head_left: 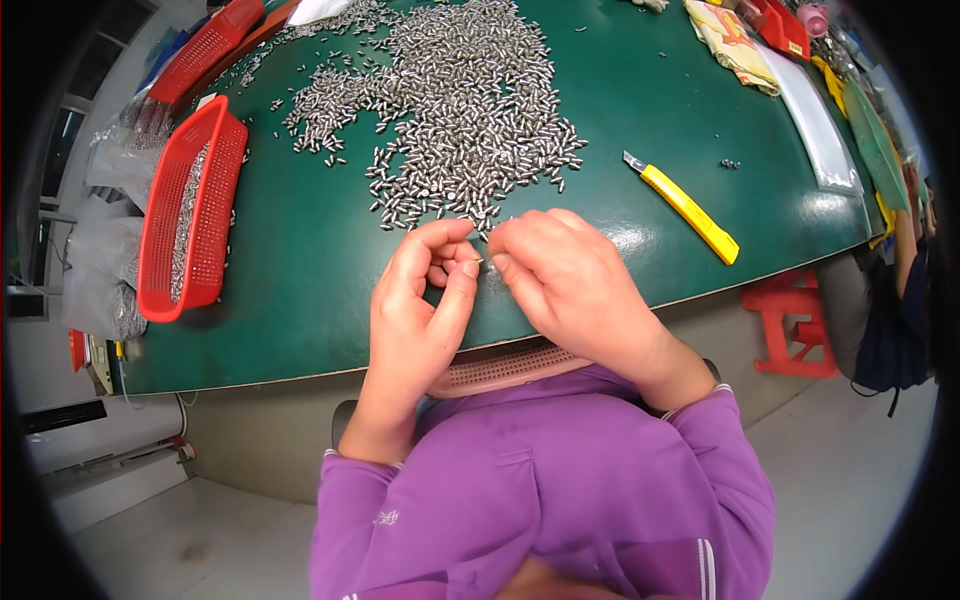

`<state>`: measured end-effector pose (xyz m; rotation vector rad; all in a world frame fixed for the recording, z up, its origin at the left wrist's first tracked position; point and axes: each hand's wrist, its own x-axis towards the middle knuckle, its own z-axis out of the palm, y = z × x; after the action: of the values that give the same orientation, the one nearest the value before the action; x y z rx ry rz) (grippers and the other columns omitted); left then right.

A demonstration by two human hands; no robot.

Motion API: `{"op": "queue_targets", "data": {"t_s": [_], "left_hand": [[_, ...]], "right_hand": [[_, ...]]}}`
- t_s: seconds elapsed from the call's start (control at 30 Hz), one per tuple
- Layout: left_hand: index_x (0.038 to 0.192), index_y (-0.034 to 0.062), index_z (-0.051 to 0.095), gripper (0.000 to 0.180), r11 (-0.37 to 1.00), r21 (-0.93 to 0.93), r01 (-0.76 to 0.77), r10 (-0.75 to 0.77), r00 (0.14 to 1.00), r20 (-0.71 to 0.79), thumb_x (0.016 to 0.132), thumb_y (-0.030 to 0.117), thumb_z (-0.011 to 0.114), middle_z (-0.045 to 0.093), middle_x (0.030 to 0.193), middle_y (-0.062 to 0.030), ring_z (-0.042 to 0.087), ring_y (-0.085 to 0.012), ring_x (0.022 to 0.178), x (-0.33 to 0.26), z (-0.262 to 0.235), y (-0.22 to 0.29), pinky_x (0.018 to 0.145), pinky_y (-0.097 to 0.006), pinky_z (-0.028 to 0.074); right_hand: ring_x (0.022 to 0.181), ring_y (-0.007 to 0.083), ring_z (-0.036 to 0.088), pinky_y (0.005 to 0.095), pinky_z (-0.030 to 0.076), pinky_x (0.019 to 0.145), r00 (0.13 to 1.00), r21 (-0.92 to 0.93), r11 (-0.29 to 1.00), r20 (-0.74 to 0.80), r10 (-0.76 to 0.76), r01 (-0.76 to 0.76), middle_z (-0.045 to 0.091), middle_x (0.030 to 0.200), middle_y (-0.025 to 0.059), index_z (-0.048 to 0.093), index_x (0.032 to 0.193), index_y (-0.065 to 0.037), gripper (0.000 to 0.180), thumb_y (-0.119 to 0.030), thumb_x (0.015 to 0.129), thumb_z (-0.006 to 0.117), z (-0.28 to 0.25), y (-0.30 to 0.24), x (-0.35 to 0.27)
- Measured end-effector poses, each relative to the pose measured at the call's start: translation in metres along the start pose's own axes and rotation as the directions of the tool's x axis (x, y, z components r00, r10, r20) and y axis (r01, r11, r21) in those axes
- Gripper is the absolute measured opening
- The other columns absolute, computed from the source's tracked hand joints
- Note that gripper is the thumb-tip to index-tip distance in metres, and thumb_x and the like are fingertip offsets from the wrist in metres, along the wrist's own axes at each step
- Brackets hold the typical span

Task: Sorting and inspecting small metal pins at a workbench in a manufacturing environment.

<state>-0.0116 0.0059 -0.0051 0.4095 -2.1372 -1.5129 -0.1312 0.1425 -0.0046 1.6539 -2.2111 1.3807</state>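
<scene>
A large heap of small silver metal pieces [470, 110], each short and bullet-shaped, spreads over the green tabletop [300, 290]. Both hands are at the heap's near edge, fingertips almost meeting. My left hand [415, 300] is curled, with the thumb tip up against the bent fingers; whatever it may pinch is too small to make out. My right hand [575, 285] has its fingers drawn together, knuckles up, beside a few of the metal pieces. Its fingertips are partly hidden, so I cannot see what lies between them.
A yellow box cutter [690, 213], blade out, lies to the right. At left stands a red perforated basket [205, 215] holding more metal pieces. A pink basket rim [510, 370] shows under the table's front edge. A red stool [790, 325] and another person [890, 310] are at right.
</scene>
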Motion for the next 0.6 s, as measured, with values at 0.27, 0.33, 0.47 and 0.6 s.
{"op": "queue_targets", "data": {"t_s": [0.27, 0.33, 0.47, 0.6], "left_hand": [[0.127, 0.0008, 0.063, 0.037, 0.902, 0.409, -0.135, 0.179, 0.981, -0.071, 0.091, -0.007, 0.065, 0.064, 0.101, -0.0044, 0.060, -0.0119, 0.087, 0.005, 0.000, -0.001, 0.081, -0.027, 0.052], [0.128, 0.0011, 0.063, 0.040, 0.862, 0.477, -0.172, 0.207, 0.978, -0.022, 0.089, -0.008, 0.064, 0.065, 0.101, -0.0077, 0.062, -0.0168, 0.090, 0.009, 0.003, -0.003, 0.082, -0.031, 0.054], [0.128, 0.0008, 0.061, 0.045, 0.883, 0.416, -0.217, 0.220, 0.975, 0.042, 0.085, -0.010, 0.065, 0.066, 0.099, -0.0131, 0.062, -0.0313, 0.094, 0.012, 0.011, 0.001, 0.085, -0.043, 0.051], [0.129, 0.0004, 0.060, 0.047, 0.894, 0.394, -0.215, 0.199, 0.977, 0.082, 0.084, -0.010, 0.066, 0.065, 0.101, -0.0133, 0.062, -0.0309, 0.094, 0.010, 0.012, 0.001, 0.085, -0.042, 0.051]], "right_hand": [[0.086, 0.0340, 0.061, 0.0447, 0.051, 0.075, 0.990, -0.198, 0.973, -0.099, 0.100, -0.118, 0.062, 0.091, 0.0121, 0.064, 0.097, -0.003, 0.008, -0.004, 0.089, 0.067, -0.017, 0.011, 0.002], [0.088, 0.0342, 0.061, 0.0446, 0.051, 0.077, 0.990, -0.191, 0.977, -0.126, 0.068, -0.091, 0.062, 0.093, 0.0124, 0.066, 0.100, -0.003, 0.012, -0.003, 0.088, 0.067, -0.014, 0.010, 0.003], [0.090, 0.0359, 0.060, 0.0453, 0.051, 0.079, 0.998, -0.112, 0.994, -0.063, 0.009, -0.016, 0.061, 0.095, 0.0142, 0.067, 0.102, -0.001, 0.015, 0.000, 0.087, 0.067, -0.004, 0.009, 0.004], [0.088, 0.0354, 0.059, 0.0456, 0.050, 0.078, 1.000, -0.078, 0.997, -0.003, 0.011, -0.011, 0.061, 0.094, 0.0140, 0.066, 0.099, -0.002, 0.013, -0.001, 0.086, 0.068, -0.005, 0.008, 0.001]]}}
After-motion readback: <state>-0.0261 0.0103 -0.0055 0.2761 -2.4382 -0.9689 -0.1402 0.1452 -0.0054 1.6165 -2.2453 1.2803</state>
